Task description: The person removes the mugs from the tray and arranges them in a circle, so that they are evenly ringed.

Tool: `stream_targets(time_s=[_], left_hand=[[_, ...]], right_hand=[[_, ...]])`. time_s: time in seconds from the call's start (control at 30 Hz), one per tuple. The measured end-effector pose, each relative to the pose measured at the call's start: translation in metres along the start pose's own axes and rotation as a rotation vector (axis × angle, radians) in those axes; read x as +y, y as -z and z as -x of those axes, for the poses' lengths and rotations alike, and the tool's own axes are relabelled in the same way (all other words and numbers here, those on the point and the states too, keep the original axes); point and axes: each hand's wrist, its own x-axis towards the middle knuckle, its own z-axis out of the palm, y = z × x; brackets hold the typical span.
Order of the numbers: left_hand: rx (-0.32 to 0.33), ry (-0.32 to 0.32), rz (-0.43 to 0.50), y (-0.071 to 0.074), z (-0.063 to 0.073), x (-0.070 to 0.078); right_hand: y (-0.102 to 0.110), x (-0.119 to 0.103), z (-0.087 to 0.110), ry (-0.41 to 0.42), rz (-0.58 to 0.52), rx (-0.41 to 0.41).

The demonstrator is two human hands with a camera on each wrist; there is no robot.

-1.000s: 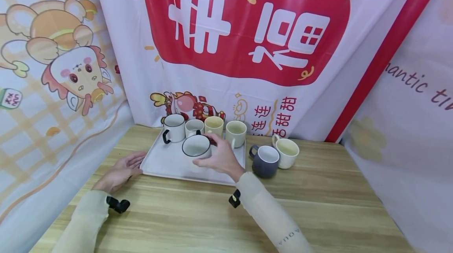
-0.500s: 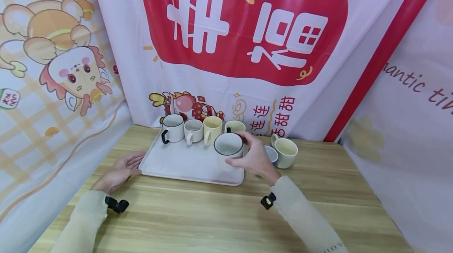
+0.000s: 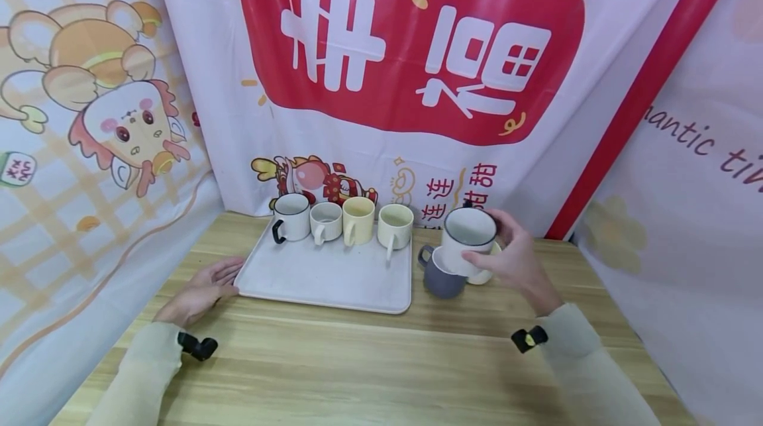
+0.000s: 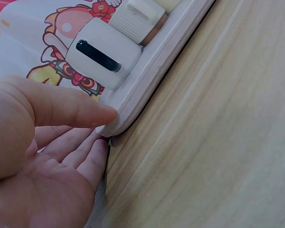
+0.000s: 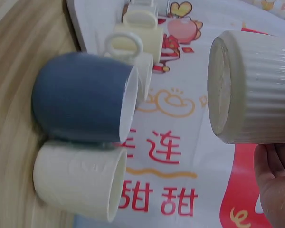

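My right hand grips a white mug with a black rim, thumb on its near side and fingers behind. The mug is held up over a dark grey mug and a cream mug, and its ribbed side and base show in the right wrist view. My left hand touches the near left corner of a white tray, thumb against the rim and fingers extended. Along the tray's back stand a white mug with a black handle, a small ribbed mug, a yellow mug and a pale green mug.
The wooden table stretches in front of the tray and to the right of the mugs. Behind it hangs a printed cloth, close to the back row. Another patterned cloth lines the left side.
My right hand has carried the black-rimmed white mug rightward, from over the tray to over the grey and cream mugs. My left hand stays at the tray's corner.
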Motion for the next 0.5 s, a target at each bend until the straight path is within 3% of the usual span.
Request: stream_targets(time_s=[0.23, 0.5], left_hand=[[0.004, -0.003, 0.006, 0.0, 0.0, -0.001], [0.006, 0.001, 0.008, 0.0, 0.0, 0.0]], right_hand=[[0.052, 0.029, 0.005, 0.035, 0.145, 0.157], [0.083, 0.065, 0.01, -0.15, 0.219, 0.187]])
